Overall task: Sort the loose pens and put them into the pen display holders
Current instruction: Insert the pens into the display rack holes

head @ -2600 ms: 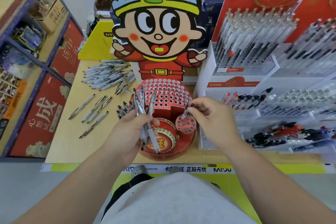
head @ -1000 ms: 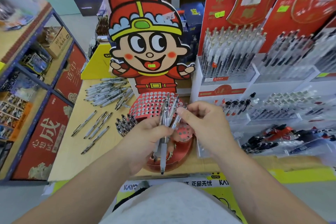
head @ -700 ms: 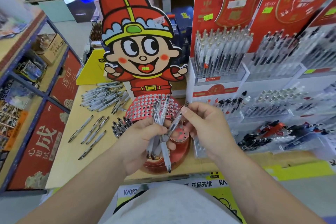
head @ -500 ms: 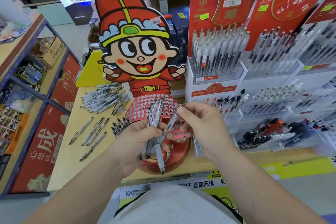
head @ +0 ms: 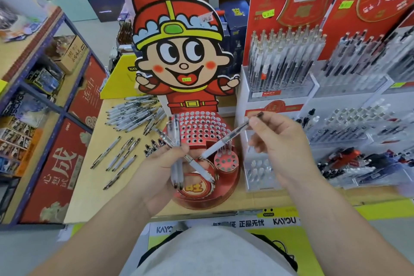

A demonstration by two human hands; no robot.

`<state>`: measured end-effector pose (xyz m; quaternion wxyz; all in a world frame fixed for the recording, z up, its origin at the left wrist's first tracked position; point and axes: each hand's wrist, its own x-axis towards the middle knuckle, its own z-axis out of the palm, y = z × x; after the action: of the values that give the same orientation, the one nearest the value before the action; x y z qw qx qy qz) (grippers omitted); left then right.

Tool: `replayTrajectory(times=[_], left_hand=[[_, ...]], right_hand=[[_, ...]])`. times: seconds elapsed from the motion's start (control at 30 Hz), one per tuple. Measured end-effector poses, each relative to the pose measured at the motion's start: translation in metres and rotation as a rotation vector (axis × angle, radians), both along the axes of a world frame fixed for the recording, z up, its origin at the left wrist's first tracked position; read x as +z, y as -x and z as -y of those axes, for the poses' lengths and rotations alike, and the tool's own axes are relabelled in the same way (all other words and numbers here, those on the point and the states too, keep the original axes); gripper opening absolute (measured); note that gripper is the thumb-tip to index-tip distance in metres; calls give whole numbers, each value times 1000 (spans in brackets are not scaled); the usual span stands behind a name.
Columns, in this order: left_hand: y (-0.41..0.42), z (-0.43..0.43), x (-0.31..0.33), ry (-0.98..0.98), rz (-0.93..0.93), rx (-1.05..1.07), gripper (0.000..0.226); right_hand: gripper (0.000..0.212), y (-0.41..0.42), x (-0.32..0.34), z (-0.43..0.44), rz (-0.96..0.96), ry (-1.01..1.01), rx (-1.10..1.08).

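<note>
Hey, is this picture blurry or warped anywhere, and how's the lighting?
Head view: wide-angle lens bends the blue shelf and pen racks; edges smeared, centre crisp on the red holder; lighting flat; right hand's single pen slightly blurred, left hand's pens too.

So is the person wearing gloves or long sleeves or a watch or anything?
No gloves. The left hand and right hand are bare, with no rings that I can see. The left forearm and right forearm are bare too: no sleeves, watch or bracelet. Between them shows a light grey shirt.
</note>
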<state>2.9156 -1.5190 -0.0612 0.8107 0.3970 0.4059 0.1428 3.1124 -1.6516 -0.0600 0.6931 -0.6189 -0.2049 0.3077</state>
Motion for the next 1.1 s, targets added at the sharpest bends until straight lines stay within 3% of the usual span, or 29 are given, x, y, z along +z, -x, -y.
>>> replayTrajectory(times=[0.23, 0.33, 0.47, 1.1], left_hand=[[3, -3, -15, -60, -82, -26, 32], [6, -3, -21, -89, -101, -68, 24], [8, -3, -27, -72, -87, -66, 10], [5, -9, -35, 82, -138, -131, 23]], right_hand=[[27, -18, -19, 12, 418, 184, -35], [20, -16, -34, 13, 669, 348, -15], [16, -13, -49, 9, 819, 430, 22], [23, -13, -68, -12, 958, 521, 118]])
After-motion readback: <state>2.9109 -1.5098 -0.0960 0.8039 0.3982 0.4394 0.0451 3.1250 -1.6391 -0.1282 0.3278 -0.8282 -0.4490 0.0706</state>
